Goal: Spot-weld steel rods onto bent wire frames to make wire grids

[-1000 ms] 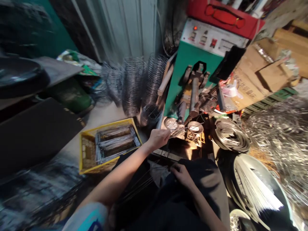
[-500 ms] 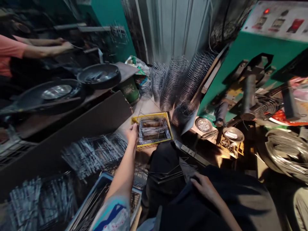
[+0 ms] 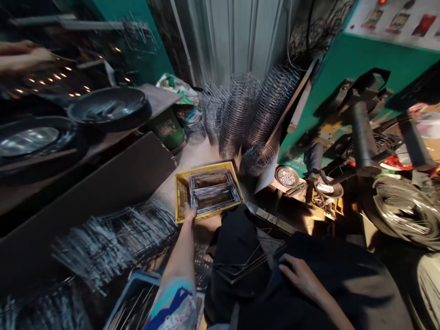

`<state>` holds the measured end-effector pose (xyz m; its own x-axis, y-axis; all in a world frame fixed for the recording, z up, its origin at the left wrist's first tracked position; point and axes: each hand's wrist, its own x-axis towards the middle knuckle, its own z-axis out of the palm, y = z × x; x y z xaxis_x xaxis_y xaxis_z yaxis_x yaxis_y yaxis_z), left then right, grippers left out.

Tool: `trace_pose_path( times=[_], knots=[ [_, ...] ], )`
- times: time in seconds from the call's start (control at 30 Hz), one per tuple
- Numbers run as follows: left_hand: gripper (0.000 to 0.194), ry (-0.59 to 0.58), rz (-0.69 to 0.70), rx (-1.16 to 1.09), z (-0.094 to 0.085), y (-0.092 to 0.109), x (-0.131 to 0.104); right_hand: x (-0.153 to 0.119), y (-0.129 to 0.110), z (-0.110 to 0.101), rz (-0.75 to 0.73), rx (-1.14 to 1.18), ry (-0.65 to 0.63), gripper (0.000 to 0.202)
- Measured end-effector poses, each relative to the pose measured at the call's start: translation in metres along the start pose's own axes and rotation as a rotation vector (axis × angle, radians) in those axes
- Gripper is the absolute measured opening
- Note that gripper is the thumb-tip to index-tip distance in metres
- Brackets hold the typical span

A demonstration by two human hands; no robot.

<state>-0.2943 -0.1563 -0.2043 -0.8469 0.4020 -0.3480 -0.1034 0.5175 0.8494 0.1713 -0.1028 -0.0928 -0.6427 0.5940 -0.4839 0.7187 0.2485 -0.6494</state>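
A yellow plastic basket (image 3: 178, 195) stands on the floor ahead of me, with a stack of rectangular wire frames (image 3: 215, 188) in its middle and right part. At its near left corner, my left hand (image 3: 190, 213) touches the basket edge and the ends of the frames. Its fingers look closed, but what they grip is hidden. My right hand (image 3: 298, 274) lies on the dark cloth (image 3: 330, 284) over my lap, holding nothing, fingers loosely apart. Just left of it, a few bent wire frames (image 3: 237, 270) rest across my knee.
Wire coil stacks (image 3: 237, 114) stand behind the basket. Bundles of wire pieces (image 3: 117, 238) lie at left, beside a blue crate (image 3: 123, 293). A green machine (image 3: 330, 87) rises on the right, near coiled strip (image 3: 405, 206). Another person's hands (image 3: 30, 57) work at upper left amid sparks.
My left hand has moved from the basket's left side to its near left corner, uncovering more of the basket. The view has shifted right. Sparks now show near the other person's hands.
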Motion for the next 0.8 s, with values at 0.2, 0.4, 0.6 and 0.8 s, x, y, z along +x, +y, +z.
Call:
trace_pose_path(
  times=[0.2,0.4,0.6,0.8],
  knots=[
    [0.027,-0.170,0.003,0.237,-0.036,-0.015,-0.045,0.001,-0.002,-0.006,-0.023,0.004,-0.049,0.029],
    [0.033,-0.478,0.272,0.272,-0.050,0.006,-0.184,0.004,0.010,-0.018,-0.060,0.015,0.005,0.036],
    [0.031,-0.640,0.755,0.459,-0.037,0.032,-0.266,-0.008,0.015,-0.043,-0.155,-0.050,0.134,0.036],
    [0.010,-0.610,0.689,0.580,-0.021,0.046,-0.263,-0.083,0.089,-0.107,0.003,-0.129,0.472,0.043]
  ],
)
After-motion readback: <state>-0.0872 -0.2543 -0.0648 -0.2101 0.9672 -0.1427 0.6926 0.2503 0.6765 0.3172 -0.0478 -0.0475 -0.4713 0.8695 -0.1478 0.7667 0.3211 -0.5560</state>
